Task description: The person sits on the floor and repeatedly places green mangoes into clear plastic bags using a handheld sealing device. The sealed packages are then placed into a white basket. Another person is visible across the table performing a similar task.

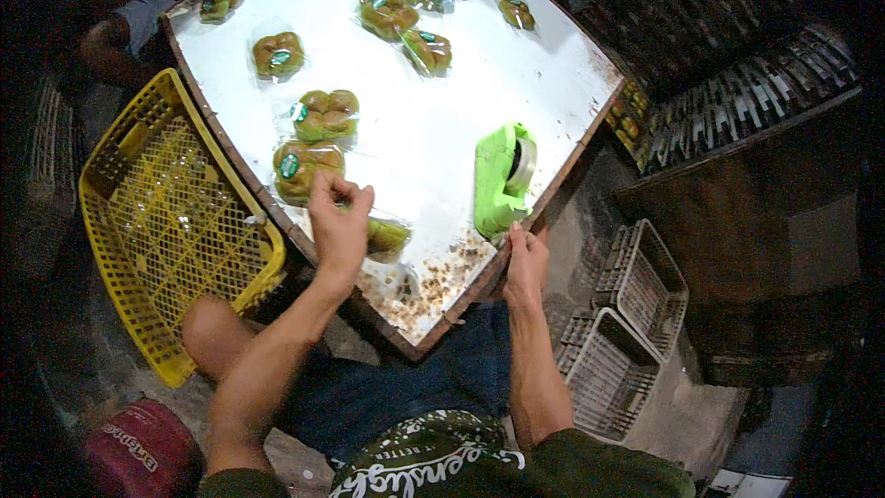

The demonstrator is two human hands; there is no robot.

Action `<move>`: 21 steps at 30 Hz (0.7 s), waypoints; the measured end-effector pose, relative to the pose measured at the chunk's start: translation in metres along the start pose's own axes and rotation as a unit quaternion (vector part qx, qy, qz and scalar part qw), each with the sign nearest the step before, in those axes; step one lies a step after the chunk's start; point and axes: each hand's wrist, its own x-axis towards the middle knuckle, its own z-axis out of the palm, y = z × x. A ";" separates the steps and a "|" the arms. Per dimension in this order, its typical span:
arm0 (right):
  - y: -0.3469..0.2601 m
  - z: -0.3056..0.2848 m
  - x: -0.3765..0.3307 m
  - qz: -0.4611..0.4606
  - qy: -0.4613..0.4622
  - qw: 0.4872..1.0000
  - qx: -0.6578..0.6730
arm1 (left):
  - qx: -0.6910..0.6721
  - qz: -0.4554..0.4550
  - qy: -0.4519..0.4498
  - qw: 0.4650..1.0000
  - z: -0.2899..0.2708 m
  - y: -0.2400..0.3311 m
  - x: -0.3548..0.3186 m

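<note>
My right hand (526,261) is closed in a pinch at the cutter end of a bright green tape dispenser (494,186), at the tape's end. The dispenser stands near the table's right edge with a roll of tape (524,166) in it. Over on the left, my left hand (339,226) has its fingers curled together above a clear-wrapped pack of green-brown fruit (387,238), partly hidden by the hand. Whatever those fingers grip is hidden. Just beyond lies another wrapped fruit pack (304,169) with a green sticker, and a similar pack (329,116) behind it.
More wrapped packs (389,14) cluster at the far side of the white table (433,111), whose near corner is stained. A yellow plastic crate (263,258) stands at the left, pale crates (604,373) on the floor at the right. Another person's arm (111,51) shows far left.
</note>
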 end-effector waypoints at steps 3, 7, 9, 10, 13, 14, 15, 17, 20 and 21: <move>-0.029 0.044 -0.023 0.060 -0.149 0.985 0.069 | 0.018 0.031 -0.005 0.999 0.000 -0.011 0.000; -0.112 0.083 -0.094 -0.175 -0.191 0.952 0.161 | 0.019 0.001 -0.004 1.000 0.004 0.004 -0.006; -0.098 0.108 -0.095 -0.129 -0.199 0.957 0.165 | 0.022 -0.006 -0.021 1.000 -0.003 0.016 -0.008; -0.099 0.112 -0.097 -0.071 -0.213 0.956 0.187 | 0.022 -0.002 -0.030 0.999 -0.006 0.017 -0.009; -0.095 0.098 -0.080 0.053 -0.299 0.915 0.267 | 0.033 0.062 -0.158 0.985 -0.014 0.027 -0.007; -0.098 0.082 -0.071 0.204 -0.450 0.800 0.341 | -0.031 0.013 -0.145 0.989 -0.013 0.033 -0.004; -0.084 0.080 -0.063 0.216 -0.475 0.787 0.330 | -0.094 -0.037 -0.132 0.986 -0.009 0.039 0.000; -0.080 0.081 -0.051 0.157 -0.393 0.832 0.358 | -0.197 -0.138 -0.099 0.965 0.008 0.042 0.015; -0.102 0.069 -0.033 0.021 -0.182 0.904 0.386 | -0.251 -0.192 -0.296 0.901 0.032 0.028 0.021; -0.103 0.058 -0.030 0.003 -0.106 0.945 0.310 | -0.189 -0.179 -0.297 0.918 0.046 0.014 0.025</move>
